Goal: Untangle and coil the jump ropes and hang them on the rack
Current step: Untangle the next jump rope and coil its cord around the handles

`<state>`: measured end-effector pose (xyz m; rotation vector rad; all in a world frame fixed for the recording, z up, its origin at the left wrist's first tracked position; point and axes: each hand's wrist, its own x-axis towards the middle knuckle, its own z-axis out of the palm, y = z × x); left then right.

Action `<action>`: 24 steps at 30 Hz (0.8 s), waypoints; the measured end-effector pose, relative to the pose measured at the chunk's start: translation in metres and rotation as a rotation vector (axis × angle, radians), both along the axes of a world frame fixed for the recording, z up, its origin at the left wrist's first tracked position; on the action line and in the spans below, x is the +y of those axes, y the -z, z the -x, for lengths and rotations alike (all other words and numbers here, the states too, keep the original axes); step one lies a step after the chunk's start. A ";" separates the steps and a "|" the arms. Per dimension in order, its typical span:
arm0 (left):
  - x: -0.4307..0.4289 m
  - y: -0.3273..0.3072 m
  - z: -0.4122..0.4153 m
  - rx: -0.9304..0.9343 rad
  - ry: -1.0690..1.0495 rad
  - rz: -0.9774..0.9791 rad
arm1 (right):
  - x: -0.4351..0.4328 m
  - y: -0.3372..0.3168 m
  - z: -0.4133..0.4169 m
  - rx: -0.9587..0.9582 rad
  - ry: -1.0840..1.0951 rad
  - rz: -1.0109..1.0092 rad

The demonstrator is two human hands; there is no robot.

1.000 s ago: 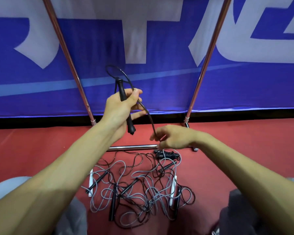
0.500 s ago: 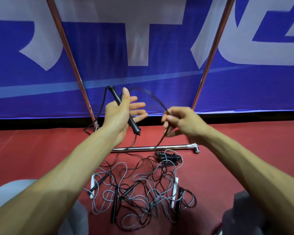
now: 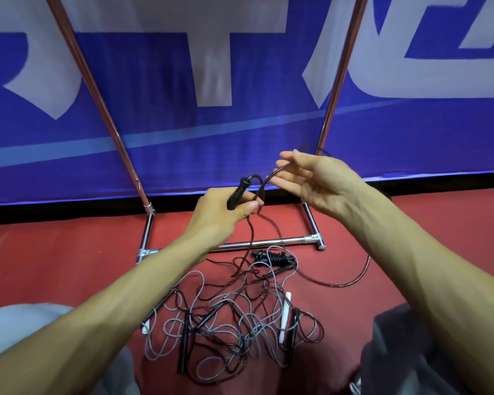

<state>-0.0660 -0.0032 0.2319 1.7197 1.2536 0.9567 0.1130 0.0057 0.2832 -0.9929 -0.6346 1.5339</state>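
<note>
My left hand grips the black handle of a dark jump rope, thumb over it, above the rack's base. That rope's cord arcs from the handle up to my right hand, which pinches it between thumb and fingertips with the other fingers spread. More of this cord trails down to the floor and loops out to the right. On the red floor below lies a tangled pile of grey and black ropes with several black and white handles. The metal rack stands just behind the pile.
The rack's two slanted poles rise against a blue and white banner. A coiled black rope lies by the rack's base bar. My knees frame the pile at the lower left and lower right.
My left hand has dropped and closed round the handle, which now tilts lower. My right hand has lifted the cord higher and to the right, and a cord loop now lies out on the right floor.
</note>
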 end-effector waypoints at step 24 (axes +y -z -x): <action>0.014 -0.043 0.028 -0.761 -0.299 0.097 | -0.011 0.062 0.048 -1.271 -0.559 -0.324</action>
